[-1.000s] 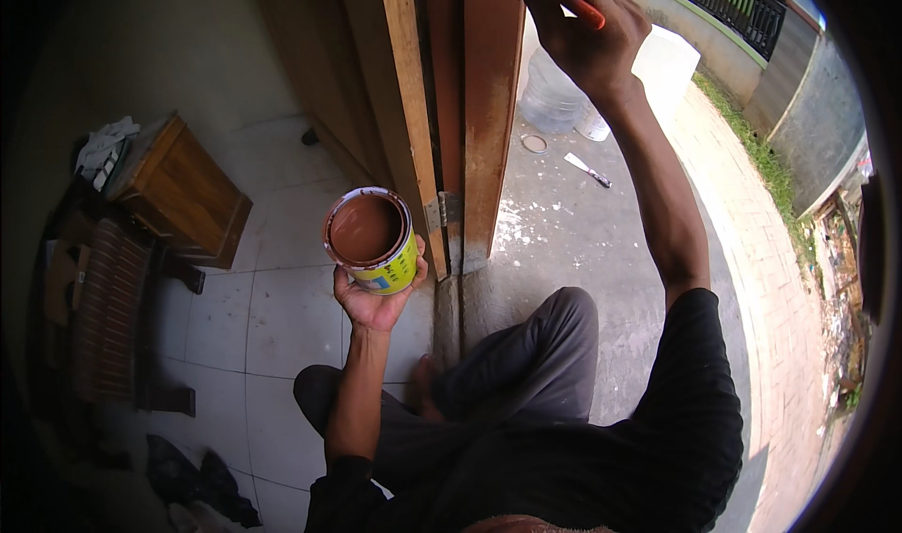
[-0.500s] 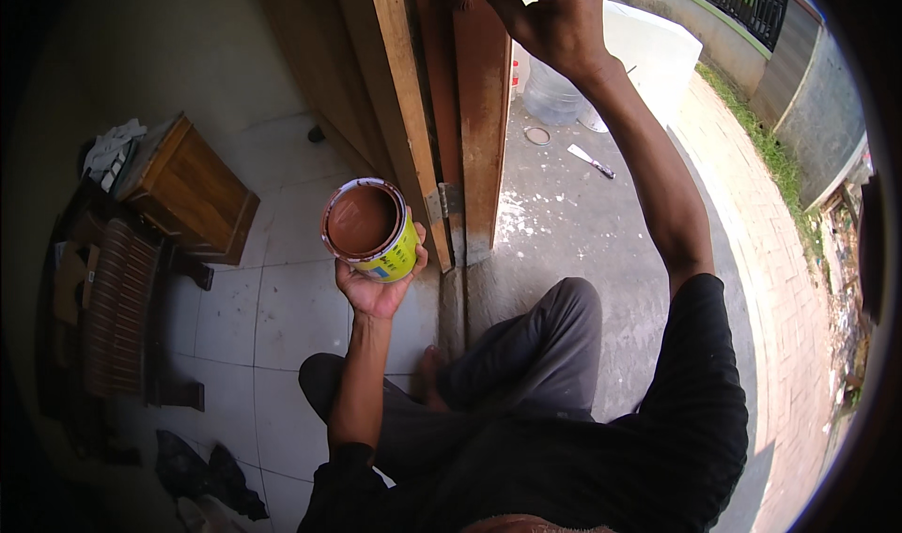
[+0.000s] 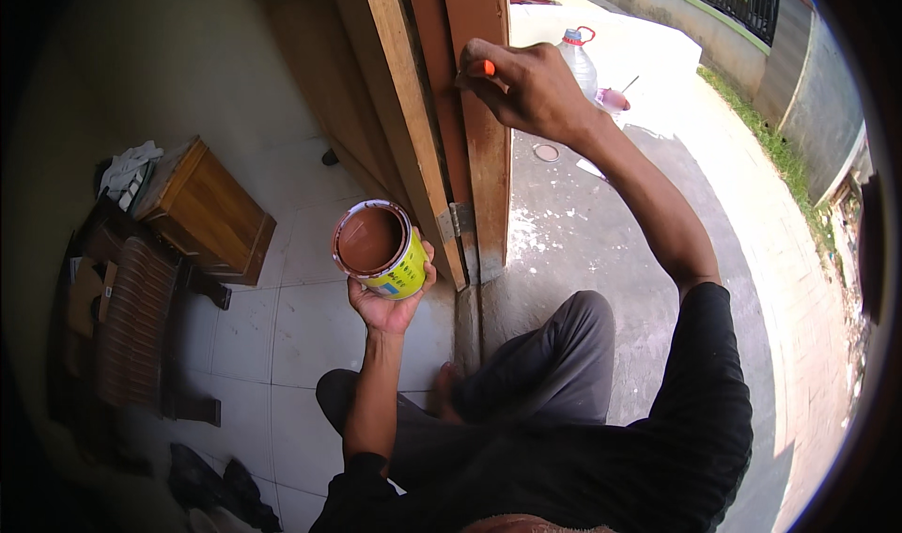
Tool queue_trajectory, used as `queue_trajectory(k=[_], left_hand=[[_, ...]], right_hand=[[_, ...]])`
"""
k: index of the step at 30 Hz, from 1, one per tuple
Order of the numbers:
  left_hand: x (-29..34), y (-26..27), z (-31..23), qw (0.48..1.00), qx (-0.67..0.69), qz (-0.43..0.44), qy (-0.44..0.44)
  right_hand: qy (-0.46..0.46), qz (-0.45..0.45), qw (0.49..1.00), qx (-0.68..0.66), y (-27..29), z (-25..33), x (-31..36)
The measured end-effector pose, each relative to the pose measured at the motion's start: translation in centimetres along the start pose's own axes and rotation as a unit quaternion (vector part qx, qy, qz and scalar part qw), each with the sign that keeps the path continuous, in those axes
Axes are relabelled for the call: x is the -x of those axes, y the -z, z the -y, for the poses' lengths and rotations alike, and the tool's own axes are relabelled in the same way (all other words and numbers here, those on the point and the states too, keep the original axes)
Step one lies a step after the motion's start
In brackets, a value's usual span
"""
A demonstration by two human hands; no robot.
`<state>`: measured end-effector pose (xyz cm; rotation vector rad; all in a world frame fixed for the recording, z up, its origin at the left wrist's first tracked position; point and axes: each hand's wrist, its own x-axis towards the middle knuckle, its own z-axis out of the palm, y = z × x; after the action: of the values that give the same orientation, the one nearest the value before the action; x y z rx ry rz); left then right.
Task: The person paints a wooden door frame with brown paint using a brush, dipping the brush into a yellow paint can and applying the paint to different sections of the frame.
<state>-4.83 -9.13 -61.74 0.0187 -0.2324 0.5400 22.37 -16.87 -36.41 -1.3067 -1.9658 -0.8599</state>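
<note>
My left hand cups a yellow-green paint can from below, its open top tilted toward me. Reddish-brown paint fills much of it, and smears mark the rim. Up at the wooden door frame, my right hand is closed around a paintbrush. Only its orange handle end shows; the fingers hide the bristles. Brown paint covers the frame's upper part, while its lower end looks bare and worn. A metal hinge sits low beside it.
An open wooden door stands left of the frame. Farther left are a wooden cabinet and a dark slatted seat. Outside, a clear plastic jug, a round lid and a partly hidden scraper rest near white spatters.
My right hand has come down along the frame with the brush, from the picture's top edge. The view has shifted slightly, revealing the jug's top. My left hand still holds the can.
</note>
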Motion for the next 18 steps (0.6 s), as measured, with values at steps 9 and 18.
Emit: queue_trajectory(k=[9, 18], left_hand=[[0.0, -0.4, -0.4, 1.000, -0.006, -0.008, 0.003], [0.0, 1.3, -0.6, 1.000, 0.006, -0.027, 0.009]], right_hand=[[0.093, -0.313, 0.945, 0.001, 2.7, 0.5, -4.7], [-0.231, -0.046, 0.895, -0.378, -2.6, 12.2, 3.9]])
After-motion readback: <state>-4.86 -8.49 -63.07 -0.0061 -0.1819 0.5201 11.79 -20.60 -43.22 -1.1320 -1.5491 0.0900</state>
